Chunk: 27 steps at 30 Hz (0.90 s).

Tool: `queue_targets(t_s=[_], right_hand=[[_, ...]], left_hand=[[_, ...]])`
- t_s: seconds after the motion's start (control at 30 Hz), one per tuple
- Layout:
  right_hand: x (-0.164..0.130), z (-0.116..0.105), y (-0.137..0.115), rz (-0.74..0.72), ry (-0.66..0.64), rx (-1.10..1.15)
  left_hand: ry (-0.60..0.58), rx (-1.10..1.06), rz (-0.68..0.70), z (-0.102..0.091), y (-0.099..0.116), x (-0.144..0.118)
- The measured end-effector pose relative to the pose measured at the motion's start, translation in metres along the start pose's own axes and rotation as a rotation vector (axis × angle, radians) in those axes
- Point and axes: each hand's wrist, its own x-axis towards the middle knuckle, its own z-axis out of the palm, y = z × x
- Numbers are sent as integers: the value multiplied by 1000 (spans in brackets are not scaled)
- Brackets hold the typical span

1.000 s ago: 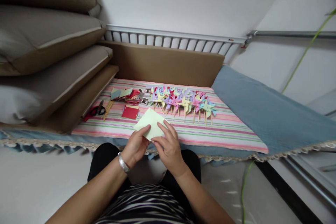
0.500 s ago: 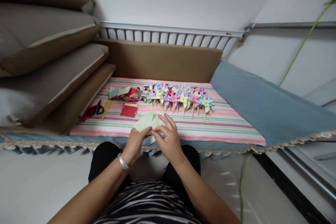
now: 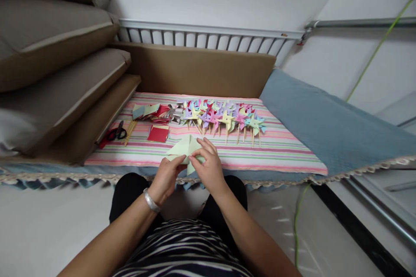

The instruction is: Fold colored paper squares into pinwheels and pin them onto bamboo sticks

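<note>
Pale green paper sheet [image 3: 184, 147], thin and partly folded into a peak, sits at the near edge of the pink-striped cloth mat [image 3: 286, 156], pinched from both sides. The left hand [image 3: 167, 177] grips its lower left corner between thumb and fingers; the right hand [image 3: 210, 168] presses fingertips onto the fold and clamps the right flap. Paper this light creases easily, so uneven pressure could, I judge, set a crooked fold or let a flap spring open. Behind lie a row of pastel paper pinwheels on thin wooden sticks [image 3: 224, 119], a flat red paper square [image 3: 158, 133], a loose stack of coloured sheets [image 3: 152, 112], and black-handled scissors [image 3: 117, 132].
</note>
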Motion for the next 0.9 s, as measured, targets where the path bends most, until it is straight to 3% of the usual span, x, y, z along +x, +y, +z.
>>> queue_targets(t_s=[0.3,0.5,0.67,0.77,0.9], right_hand=[[1,6,1,59,-15,28],[2,7,1,78,-16,80],[1,7,-1,154,-70,96],[1,5,2,262,-68,200],[2,5,16,454,-127,549]], left_hand=[[59,-49,-30,0,6,-5],[29,79,72,5,8,-8],[97,168,103,-1,3,-1],[124,210,45,-8,2,3],[109,249,-45,-13,6,5]])
